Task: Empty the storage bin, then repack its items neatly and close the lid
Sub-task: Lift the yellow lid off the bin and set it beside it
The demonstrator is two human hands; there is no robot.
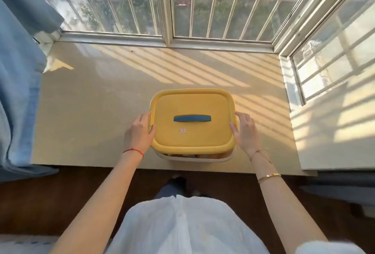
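Yellow lid (191, 119) sits on bin (194, 157), centre of window ledge (91, 111). Left hand (138, 134) & right hand (245, 132) flank lid edges, fingers released (touching only). Opening step; next needs grip & lift.

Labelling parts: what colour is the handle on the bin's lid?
Dark blue handle, on the yellow lid; head view.

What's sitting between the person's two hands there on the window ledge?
The storage bin: its yellow lid, with a blue handle in the middle, spans the gap between the left hand and right hand, as the head view shows.
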